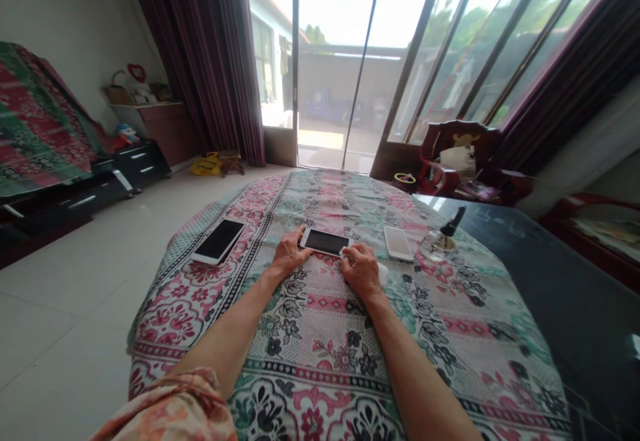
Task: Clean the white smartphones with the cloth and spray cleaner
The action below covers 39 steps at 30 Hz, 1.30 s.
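A white phone [326, 242] with a dark screen lies flat on the flowered tablecloth [320, 354] in front of me. My left hand [289, 254] holds its left end, fingers curled around the edge. My right hand [361, 270] is closed on a small white cloth or wipe [383, 272] and presses it at the phone's near right corner. A second white phone [219, 242] lies face up to the left. A third white phone [398, 243] lies face down to the right.
A small glass bottle with a dark nozzle [442, 241] stands right of the face-down phone. A dark glossy table [550, 281] adjoins on the right. Red wooden chairs [460, 158] stand by the glass doors. Tiled floor [75, 308] lies to the left.
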Each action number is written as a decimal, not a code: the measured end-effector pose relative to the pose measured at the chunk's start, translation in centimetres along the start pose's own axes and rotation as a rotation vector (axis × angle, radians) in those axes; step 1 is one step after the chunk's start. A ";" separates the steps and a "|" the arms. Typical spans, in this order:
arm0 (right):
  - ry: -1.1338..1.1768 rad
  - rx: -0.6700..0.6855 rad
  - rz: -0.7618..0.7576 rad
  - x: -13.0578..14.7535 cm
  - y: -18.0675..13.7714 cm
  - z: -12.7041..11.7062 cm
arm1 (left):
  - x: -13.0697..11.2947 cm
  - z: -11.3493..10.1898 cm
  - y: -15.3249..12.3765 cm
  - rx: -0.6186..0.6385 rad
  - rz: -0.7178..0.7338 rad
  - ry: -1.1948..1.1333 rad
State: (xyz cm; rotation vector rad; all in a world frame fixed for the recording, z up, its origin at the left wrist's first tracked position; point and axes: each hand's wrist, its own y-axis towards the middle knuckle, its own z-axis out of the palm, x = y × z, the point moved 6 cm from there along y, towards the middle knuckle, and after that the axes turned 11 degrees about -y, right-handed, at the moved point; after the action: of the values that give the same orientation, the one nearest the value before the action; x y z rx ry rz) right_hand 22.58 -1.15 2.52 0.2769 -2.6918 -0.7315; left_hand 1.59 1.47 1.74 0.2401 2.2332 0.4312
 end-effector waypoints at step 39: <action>-0.253 0.172 0.128 2.3 5.4 3.1 | 1.7 0.1 0.4 0.019 -0.031 -0.107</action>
State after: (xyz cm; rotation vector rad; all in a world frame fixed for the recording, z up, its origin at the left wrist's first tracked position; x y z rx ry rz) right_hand 18.81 4.25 3.37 0.0535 -2.9844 -0.5295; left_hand 0.60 2.40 0.68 0.2328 2.1342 0.3716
